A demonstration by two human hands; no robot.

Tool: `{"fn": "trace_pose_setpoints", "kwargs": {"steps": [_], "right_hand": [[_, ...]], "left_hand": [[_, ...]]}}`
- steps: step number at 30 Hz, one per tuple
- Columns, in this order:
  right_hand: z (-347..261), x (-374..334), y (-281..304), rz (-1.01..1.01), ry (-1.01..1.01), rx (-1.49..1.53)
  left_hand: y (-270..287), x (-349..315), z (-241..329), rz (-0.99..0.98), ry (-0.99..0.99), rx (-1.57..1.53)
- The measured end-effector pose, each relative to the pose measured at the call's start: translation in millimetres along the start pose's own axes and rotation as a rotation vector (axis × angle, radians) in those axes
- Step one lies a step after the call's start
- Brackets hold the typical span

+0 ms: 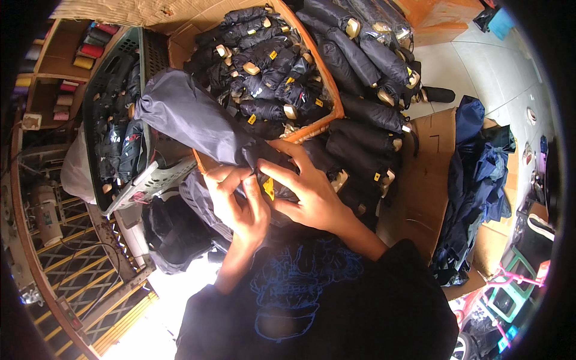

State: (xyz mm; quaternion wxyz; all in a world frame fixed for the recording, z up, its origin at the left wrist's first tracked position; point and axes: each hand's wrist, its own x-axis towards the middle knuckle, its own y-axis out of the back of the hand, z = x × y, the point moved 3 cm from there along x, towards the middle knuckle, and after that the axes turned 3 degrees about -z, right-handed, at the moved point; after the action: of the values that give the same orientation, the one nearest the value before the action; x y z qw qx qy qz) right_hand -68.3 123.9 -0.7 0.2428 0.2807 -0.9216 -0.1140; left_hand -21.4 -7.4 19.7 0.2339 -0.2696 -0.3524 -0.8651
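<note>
A folded umbrella in a dark purple-grey fabric sleeve (pixel 198 123) slants from the upper left down to my fingers. Its near end is pinched by my left hand (pixel 237 207), thumb and fingertips pressed together. From the other side my right hand (pixel 309 192) closes on the same end, thumb low and fingers over the fabric. Below the fingers, between the two hands, a small yellow tag (pixel 269 189) shows. My hands hide the umbrella's end itself.
An orange-rimmed box (pixel 337 99) full of black folded umbrellas stands ahead. More wrapped umbrellas (pixel 363 138) pile up at its right. At left are a grey-green plastic crate (pixel 141 186) of umbrellas and thread spools (pixel 91 50). Dark blue fabric (pixel 480 180) fills a cardboard box (pixel 423 186) at right.
</note>
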Motion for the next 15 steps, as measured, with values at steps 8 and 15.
{"fn": "trace_pose_setpoints", "kwargs": {"steps": [8,15], "right_hand": [[5,0,0,0.055,0.007,0.174],[7,-1,-3,0.052,0.102,0.358]], "left_hand": [[6,4,-3,0.080,0.187,-0.435],[1,8,-28,0.136,0.665,-0.882]]}}
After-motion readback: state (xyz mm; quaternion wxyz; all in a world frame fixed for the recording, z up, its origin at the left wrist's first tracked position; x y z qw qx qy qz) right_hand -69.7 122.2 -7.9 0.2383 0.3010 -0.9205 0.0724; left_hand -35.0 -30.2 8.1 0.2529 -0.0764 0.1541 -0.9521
